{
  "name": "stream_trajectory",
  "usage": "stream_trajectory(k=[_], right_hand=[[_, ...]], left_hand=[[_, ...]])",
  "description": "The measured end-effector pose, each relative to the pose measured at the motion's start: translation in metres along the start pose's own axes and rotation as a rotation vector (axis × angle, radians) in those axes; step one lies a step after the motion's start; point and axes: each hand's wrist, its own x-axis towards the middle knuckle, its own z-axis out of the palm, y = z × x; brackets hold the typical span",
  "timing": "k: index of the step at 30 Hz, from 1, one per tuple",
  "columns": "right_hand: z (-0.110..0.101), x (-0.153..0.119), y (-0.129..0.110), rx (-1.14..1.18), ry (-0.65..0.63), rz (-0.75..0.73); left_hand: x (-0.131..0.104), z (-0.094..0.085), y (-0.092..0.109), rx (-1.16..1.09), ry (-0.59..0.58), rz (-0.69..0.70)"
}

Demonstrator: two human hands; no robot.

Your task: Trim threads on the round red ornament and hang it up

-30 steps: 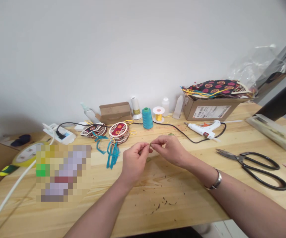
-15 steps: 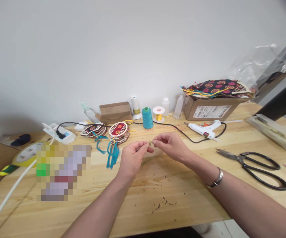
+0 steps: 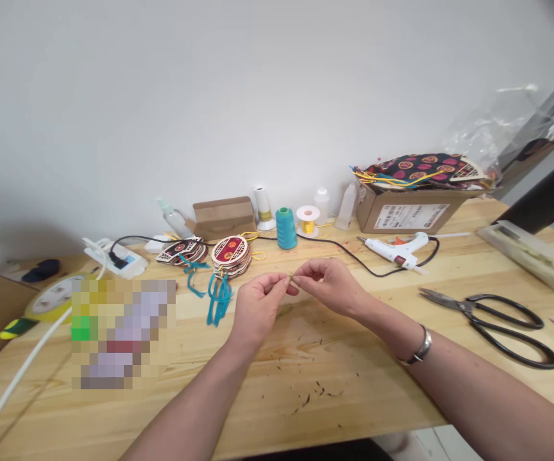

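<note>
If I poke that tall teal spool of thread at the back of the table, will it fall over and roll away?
Probably it tips fairly easily: the teal thread spool stands upright and looks taller than it is wide. On its side it would likely roll, since it looks round. It seems light, being mostly wound thread, so the wooden table would hardly slow it.

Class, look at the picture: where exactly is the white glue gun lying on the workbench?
The white glue gun lies right of centre on the table, just in front of the cardboard box, beyond the black scissors.
</note>
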Motion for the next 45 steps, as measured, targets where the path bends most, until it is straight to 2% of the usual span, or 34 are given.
stream_trajectory(k=[16,25,29,37,45], right_hand=[[0.002,0.000,0.002,0.005,0.018,-0.032],[0.002,0.001,0.004,-0.016,0.048,-0.036],[0.004,0.001,0.007,-0.043,0.066,-0.099],[0.006,0.001,0.009,-0.115,0.173,-0.245],[0.007,-0.001,0.012,-0.158,0.113,-0.288]], left_hand=[[0.000,0.000,-0.003,0.046,0.019,0.023],[0.004,0.001,-0.010,-0.209,-0.077,-0.042],[0.006,0.001,-0.012,-0.312,-0.102,-0.090],[0.006,0.000,-0.008,-0.393,-0.075,-0.137],[0.006,0.001,-0.010,-0.346,-0.054,-0.089]])
